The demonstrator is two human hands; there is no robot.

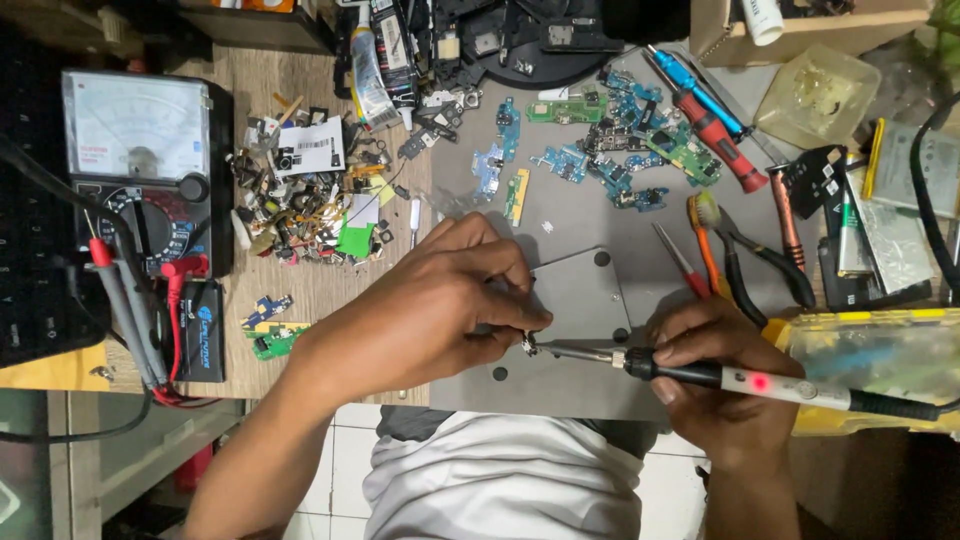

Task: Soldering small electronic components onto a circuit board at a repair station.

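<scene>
Grey mat (pixel 580 300) under both hands. Left hand (pixel 440 310) pinches tiny part (pixel 527 345) over mat's near edge. Right hand (pixel 715 375) grips soldering iron (pixel 700 372), tip touching part. Circuit boards (pixel 610 150) at mat's far side; multimeter (pixel 140 170) well left of mat.

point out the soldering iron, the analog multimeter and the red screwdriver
soldering iron (pixel 745 379), head view, on the black handle by the red light, held in the right hand (pixel 715 375)
analog multimeter (pixel 140 170), head view, on its face between meter window and dial
red screwdriver (pixel 718 138), head view, on the red handle
</scene>
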